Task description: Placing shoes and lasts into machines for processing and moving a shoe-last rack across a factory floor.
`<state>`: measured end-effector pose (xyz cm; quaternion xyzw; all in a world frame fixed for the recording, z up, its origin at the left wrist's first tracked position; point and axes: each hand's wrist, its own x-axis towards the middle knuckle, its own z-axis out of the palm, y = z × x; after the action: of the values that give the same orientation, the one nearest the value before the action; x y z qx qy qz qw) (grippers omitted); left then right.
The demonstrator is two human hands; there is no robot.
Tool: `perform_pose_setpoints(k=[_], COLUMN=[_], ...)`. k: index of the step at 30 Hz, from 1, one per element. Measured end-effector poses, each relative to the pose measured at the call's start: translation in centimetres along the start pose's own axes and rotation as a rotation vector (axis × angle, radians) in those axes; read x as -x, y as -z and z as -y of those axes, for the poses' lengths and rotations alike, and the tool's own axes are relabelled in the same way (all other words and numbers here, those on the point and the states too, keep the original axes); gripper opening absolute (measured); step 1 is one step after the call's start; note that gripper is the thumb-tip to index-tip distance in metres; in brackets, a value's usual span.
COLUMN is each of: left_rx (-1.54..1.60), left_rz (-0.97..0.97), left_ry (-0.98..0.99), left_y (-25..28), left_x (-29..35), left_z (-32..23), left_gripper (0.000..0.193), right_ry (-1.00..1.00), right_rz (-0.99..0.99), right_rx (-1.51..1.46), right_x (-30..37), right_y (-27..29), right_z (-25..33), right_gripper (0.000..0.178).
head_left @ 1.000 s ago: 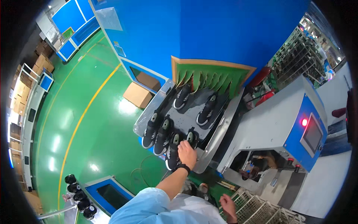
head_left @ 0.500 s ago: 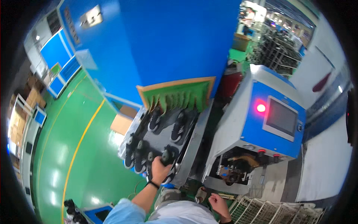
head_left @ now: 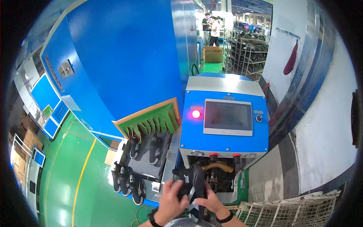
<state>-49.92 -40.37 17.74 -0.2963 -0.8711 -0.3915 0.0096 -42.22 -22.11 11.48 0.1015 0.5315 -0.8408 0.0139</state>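
Note:
A black sneaker (head_left: pixel 196 181) is held up in front of my body, its dark sole turned to the right. My left hand (head_left: pixel 170 202) has its fingers bent against the upper, partly hidden by the shoe. On the other side, my right hand (head_left: pixel 212 202) grips the sole edge, its thumb across the lower part. Just beyond the shoe stands a blue and white machine (head_left: pixel 227 143) with a dark screen (head_left: pixel 228 117), a lit red lamp (head_left: pixel 196 114) and an open bay holding a brownish curved part (head_left: pixel 217 166).
Left of the machine, a conveyor (head_left: pixel 145 166) carries more black sneakers (head_left: pixel 124 179), below a green strip curtain (head_left: pixel 151 123) on a tall blue cabinet (head_left: pixel 128 53). White wire racks (head_left: pixel 287 212) stand at lower right. Two people (head_left: pixel 211 28) and a loaded shoe rack (head_left: pixel 247 53) are farther off.
The sneaker my left hand gripped on the conveyor is now lifted off and in front of me. My right hand has come up to it. My view has turned right, toward the machine.

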Motion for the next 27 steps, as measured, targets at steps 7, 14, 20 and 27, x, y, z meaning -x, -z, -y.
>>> perform_pose_setpoints(k=[7,14,20,27], left_rx=[-0.401,-0.355,0.148,0.355], left_rz=[0.132,0.803,0.985,0.807], left_ry=[-0.052,-0.452,-0.615,-0.506], left_y=[-6.0,-3.6,-4.4,-4.0], left_x=[5.6,5.1,2.2,5.0], left_z=[-1.9,0.4,3.6,3.4], left_gripper=[0.048,0.021,0.024,0.020], right_ry=[-0.133,-0.333,-0.409,-0.064], right_rz=[-0.109,-0.070,-0.137,-0.598], right_rx=[0.598,0.801,0.149,-0.542], right_x=[5.2,8.6,8.7,11.8], right_y=[1.8,1.8,3.9,5.1], right_z=[1.3,-1.1,-3.4,-8.9], right_gripper=[0.120,0.124,0.098,0.077])
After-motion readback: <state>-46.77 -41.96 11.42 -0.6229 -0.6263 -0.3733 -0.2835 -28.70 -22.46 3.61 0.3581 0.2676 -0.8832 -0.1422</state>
